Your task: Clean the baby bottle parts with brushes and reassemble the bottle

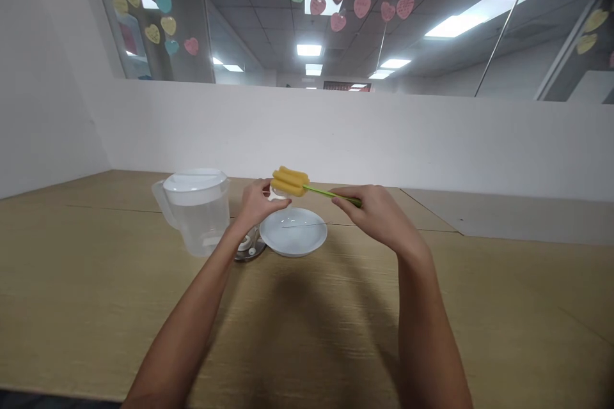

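My right hand (pixel 371 208) grips the green handle of a sponge bottle brush (pixel 290 181), its yellow head pointing left. In my left hand (pixel 256 201) is a small white object (pixel 277 193), held between thumb and fingers; the yellow sponge partly covers it, so its kind cannot be made out. The sponge head lies over or against this object. Beneath both hands, a shallow white bowl (pixel 293 233) stands on the table. Just left of the bowl is a round dark metallic base (pixel 250 253) with white parts on it, partly hidden by my left forearm.
A clear plastic pitcher (pixel 204 223) with a white lid stands left of my left hand, its handle facing left. Everything rests on a wooden table (pixel 503 307). Behind it rises a white wall (pixel 364 140) with a window above, dotted with heart-shaped notes.
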`<state>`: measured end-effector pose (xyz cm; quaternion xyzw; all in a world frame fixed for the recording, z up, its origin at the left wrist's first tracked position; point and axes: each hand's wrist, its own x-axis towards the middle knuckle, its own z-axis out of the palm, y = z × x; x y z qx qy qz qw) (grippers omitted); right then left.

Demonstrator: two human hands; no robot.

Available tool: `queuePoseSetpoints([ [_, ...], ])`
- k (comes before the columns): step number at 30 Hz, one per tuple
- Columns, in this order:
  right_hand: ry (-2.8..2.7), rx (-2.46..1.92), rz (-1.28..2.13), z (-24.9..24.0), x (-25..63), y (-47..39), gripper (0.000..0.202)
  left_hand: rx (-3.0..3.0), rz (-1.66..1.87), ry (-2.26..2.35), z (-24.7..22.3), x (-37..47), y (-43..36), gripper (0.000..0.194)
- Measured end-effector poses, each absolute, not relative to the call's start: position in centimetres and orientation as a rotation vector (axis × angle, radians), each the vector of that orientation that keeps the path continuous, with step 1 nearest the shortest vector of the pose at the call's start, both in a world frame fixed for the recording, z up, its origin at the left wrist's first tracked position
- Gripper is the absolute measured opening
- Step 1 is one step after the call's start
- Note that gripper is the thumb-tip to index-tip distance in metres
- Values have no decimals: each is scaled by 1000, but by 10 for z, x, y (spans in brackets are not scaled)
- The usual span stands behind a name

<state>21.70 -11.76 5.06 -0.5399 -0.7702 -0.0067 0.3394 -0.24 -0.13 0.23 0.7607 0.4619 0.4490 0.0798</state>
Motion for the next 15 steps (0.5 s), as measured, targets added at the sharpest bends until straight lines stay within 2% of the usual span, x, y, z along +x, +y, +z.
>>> queuePoseSetpoints([
  [7, -2039, -1522, 71, 41, 214, -103, 31, 2634, 1424, 1582, 2, -13, 1, 47],
  [15, -2145, -1621, -31, 35, 198, -87, 27, 3069, 1082, 1534, -7, 1, -4, 41],
])
